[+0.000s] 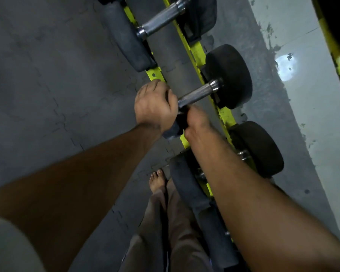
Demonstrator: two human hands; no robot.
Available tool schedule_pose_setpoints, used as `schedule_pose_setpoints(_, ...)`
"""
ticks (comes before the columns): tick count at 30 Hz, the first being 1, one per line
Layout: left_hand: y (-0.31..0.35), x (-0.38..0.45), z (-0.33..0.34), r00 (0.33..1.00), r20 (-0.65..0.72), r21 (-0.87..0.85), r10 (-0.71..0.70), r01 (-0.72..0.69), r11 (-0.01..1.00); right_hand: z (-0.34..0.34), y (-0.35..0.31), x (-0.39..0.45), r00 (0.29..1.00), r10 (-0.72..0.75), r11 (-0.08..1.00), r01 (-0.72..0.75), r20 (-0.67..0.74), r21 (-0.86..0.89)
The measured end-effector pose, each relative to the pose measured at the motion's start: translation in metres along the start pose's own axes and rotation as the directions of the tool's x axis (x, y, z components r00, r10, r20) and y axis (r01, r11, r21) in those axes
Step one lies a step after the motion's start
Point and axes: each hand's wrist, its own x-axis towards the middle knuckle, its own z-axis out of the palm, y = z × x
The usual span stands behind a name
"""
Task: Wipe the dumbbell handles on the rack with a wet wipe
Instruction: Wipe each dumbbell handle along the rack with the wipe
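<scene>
Landmark: yellow-green steel rack rail [227, 116], running diagonally from top centre to bottom right. Middle dumbbell w/ knurled chrome handle [196, 95] lies across rack, its black round rubber head [231, 75] on far side of rail, near head mostly covered by hands. Open grey rubber-tile floor [47, 75] wide on near side of rail; pale glossy floor strip [310, 95] w/ light glare beyond far side. Little room betw. neighbouring dumbbells along rail.

Left hand [155, 104] clenched, fingers curled over near end of chrome handle, grasping it. Right hand [197, 120] just beside left, touching near end of same handle from below; blurred, fingers not visible, so can't tell if grasping or what. Wet wipe not made out, maybe under hands. Bare length of handle extends from grip toward far head.

Further up rail: second dumbbell handle [162, 18] w/ dark heads, top cut off by frame. Down rail: third dumbbell [261, 148], handle hidden behind right forearm. Bare foot [157, 180] and brown trouser leg [165, 232] on near side of rail.
</scene>
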Motion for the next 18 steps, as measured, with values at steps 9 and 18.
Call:
schedule_pose_setpoints(9, 0.023, -0.024, -0.021, 0.992, 0.072, 0.032, -0.107, 0.105, 0.994, -0.014, 0.0, -0.051, 0.983, -0.068, 0.99, 0.089, -0.172, 0.113)
schedule_pose_setpoints(18, 0.055, -0.09, -0.055, 0.993, 0.071, -0.118, -0.095, 0.103, 0.988, -0.057, -0.007, -0.127, 0.987, -0.157, 0.985, 0.154, 0.036, 0.083)
